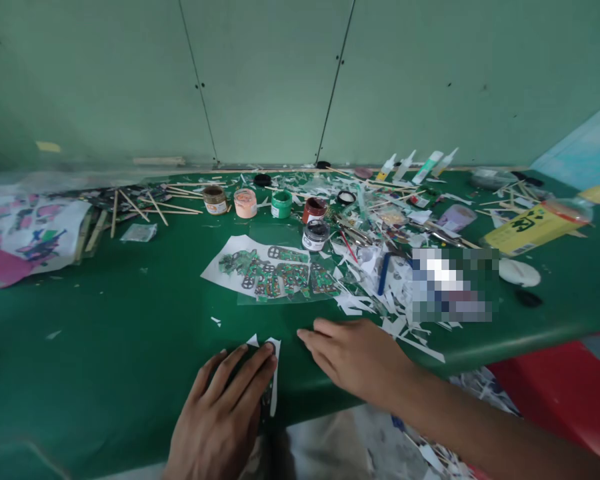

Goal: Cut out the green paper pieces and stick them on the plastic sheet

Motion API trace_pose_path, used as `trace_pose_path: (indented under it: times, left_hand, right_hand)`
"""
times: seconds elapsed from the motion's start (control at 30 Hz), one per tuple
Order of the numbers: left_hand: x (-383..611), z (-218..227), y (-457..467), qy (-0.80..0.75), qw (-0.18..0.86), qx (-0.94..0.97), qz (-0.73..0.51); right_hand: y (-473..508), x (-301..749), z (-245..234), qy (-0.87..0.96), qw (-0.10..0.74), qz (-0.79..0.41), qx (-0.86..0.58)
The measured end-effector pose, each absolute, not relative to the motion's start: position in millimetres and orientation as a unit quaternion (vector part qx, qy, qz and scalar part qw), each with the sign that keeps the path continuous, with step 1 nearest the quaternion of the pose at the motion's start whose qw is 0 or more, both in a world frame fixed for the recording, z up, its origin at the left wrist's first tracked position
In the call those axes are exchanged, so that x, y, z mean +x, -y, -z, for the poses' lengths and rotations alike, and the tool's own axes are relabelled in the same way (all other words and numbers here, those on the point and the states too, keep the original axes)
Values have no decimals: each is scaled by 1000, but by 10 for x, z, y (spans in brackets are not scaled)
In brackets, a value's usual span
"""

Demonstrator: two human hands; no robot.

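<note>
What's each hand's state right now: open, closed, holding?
Left hand: open, fingers laid over a white-edged paper piece.
Right hand: fingers partly curled; whether it grips anything cannot be told.

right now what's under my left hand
From under your left hand, a white paper strip and part of a dark patterned piece peek out on its right side; whatever the hand covers can't be seen.

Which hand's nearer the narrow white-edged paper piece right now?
Left. The left hand rests on the paper piece; the right hand is apart from it, off to its right.
</note>
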State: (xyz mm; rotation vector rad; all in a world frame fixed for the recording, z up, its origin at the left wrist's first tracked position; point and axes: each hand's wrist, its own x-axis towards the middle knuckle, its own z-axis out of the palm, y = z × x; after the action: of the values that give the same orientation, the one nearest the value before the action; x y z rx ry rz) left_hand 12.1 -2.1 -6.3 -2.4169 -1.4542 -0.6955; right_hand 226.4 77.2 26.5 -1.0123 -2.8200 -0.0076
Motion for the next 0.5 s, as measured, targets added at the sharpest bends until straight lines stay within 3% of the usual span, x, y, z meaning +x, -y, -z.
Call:
trace_pose_path:
  times: [0.13, 0.33, 0.5]
  left_hand:
    - [124, 53, 10, 493, 129, -822, 253]
    - [103, 36, 12, 488, 133, -826, 250]
    - [161, 16, 16, 511, 132, -812, 251]
  right_hand:
    - [-801, 2038, -202, 884, 162, -73, -432]
    - [-860, 1701, -146, 846, 137, -137, -497]
    - [-856, 1846, -101, 848, 141, -90, -503]
